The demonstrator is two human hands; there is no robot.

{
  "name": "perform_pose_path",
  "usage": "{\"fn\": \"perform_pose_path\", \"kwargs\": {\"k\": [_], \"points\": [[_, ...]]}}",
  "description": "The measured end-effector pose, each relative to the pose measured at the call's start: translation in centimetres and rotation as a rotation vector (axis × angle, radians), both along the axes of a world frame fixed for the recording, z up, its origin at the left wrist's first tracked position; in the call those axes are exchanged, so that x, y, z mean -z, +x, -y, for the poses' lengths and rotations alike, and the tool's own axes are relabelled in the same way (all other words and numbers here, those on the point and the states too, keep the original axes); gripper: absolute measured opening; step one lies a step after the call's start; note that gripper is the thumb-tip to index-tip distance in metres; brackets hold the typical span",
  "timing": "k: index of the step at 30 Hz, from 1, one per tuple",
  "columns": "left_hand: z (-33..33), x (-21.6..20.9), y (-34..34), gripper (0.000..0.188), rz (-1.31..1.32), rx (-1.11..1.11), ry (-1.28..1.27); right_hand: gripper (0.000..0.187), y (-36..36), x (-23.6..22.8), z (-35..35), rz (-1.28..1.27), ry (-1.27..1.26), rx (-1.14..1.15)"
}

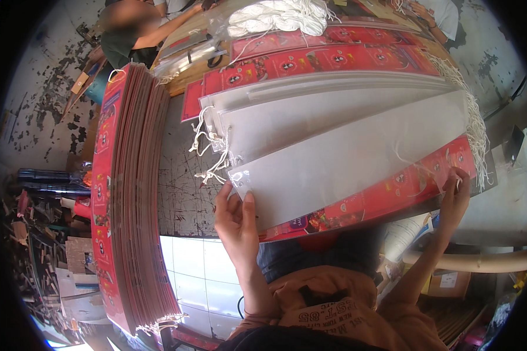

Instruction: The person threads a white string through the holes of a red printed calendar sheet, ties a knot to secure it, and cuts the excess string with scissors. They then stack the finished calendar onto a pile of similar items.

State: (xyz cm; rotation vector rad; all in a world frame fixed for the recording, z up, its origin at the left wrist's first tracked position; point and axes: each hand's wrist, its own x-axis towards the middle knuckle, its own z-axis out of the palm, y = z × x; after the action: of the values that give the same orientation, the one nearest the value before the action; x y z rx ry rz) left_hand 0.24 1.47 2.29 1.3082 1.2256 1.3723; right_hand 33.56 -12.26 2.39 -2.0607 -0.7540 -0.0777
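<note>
A long plastic-covered banner with a pale grey back (351, 158) lies slanted across the pile before me. My left hand (237, 219) is closed on its near left corner, thumb on top by the small holes. Beneath it shows a red printed banner (386, 182), face up along the near edge. At that banner's right end my right hand (455, 196) is pinched, with a bit of white cord between its fingertips. Knotted white cords (208, 143) hang from the pile's left ends. A thick fringe of cords (479, 140) hangs at the right ends.
A tall stack of red banners (132, 199) stands on the left. Beyond the pile lie more red banners (334, 58) and a white cord bundle (278, 17). The scratched grey tabletop (184, 187) shows between stacks. Co-workers sit across the table, one in a dark shirt (123, 50).
</note>
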Motion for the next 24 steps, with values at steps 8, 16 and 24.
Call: {"fn": "perform_pose_path", "kwargs": {"k": [8, 16, 24], "points": [[-0.4, 0.7, -2.5, 0.049, -0.017, 0.272, -0.016, 0.021, -10.0, -4.9, -3.3, -0.236, -0.034, -0.920], [0.1, -0.9, -3.3, 0.050, -0.543, 0.226, 0.043, 0.014, -19.1, -3.4, -6.8, -0.097, 0.032, -0.941], [0.2, -0.4, -4.4, 0.056, -0.203, 0.362, -0.064, 0.020, -22.0, -2.2, -7.4, 0.415, 0.096, -0.861]]}}
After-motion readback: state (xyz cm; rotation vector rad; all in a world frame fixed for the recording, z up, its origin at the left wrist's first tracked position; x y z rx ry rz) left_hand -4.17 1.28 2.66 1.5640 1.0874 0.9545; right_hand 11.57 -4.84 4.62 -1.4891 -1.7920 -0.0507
